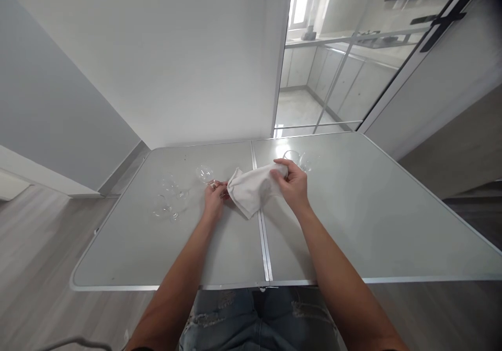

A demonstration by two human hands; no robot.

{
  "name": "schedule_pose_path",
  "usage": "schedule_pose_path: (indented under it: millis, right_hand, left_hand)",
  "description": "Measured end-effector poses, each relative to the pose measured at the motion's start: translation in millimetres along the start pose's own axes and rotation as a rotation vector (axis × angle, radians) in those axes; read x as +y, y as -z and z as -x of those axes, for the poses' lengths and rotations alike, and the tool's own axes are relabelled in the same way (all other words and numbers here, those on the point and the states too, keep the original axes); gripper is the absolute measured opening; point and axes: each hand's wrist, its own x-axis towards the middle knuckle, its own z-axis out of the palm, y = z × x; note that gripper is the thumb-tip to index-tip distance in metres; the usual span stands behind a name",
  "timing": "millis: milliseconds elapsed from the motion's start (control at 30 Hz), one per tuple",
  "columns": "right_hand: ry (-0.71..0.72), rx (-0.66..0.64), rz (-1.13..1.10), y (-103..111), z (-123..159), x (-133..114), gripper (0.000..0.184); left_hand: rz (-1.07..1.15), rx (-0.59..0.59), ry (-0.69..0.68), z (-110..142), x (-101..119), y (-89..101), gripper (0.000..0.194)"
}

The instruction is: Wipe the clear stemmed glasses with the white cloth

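My left hand (215,196) is closed around the narrow part of a clear stemmed glass (204,173), whose rounded end points away to the left. My right hand (292,183) grips one end of a white cloth (253,189) between thumb and fingers. The cloth stretches across the table's middle seam, and its loose left end hangs close beside my left fingers. Whether the cloth touches the glass, I cannot tell.
Several clear glasses (170,199) are grouped on the left part of the pale folding table (353,225). More clear glassware (292,156) stands beyond my right hand. A white wall (196,68) and a glazed door (333,68) border the far edge.
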Motion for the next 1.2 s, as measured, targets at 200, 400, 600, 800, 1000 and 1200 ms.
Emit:
schedule_pose_path:
  millis: [200,400,600,800,1000,1200]
  right_hand:
    - [0.314,-0.339,0.341,-17.0,1.2,15.9,0.025]
    - [0.435,-0.273,0.565,-13.4,1.2,10.8,0.013]
    - [0.213,-0.394,0.231,-14.5,2.6,-1.4,0.012]
    - [-0.053,-0.306,-0.096,-16.1,-2.3,1.9,0.019]
    - [-0.199,-0.430,-0.031,-0.9,-6.2,12.3,0.030]
    - [-0.263,-0.498,-0.004,-5.3,-5.8,26.7,0.022]
  left_hand:
    - [-0.231,0.122,-0.225,-4.1,0.6,6.0,0.033]
    - [-0.364,0.055,-0.289,-1.0,6.2,6.1,0.040]
    - [-0.367,-0.319,-0.218,9.9,10.4,-8.4,0.036]
    - [-0.446,-0.474,-0.060,17.0,6.8,-10.6,0.039]
    - [-0.434,-0.288,-0.115,8.4,6.5,-3.9,0.029]
    - [-0.531,-0.114,-0.269,-3.7,2.7,6.6,0.029]
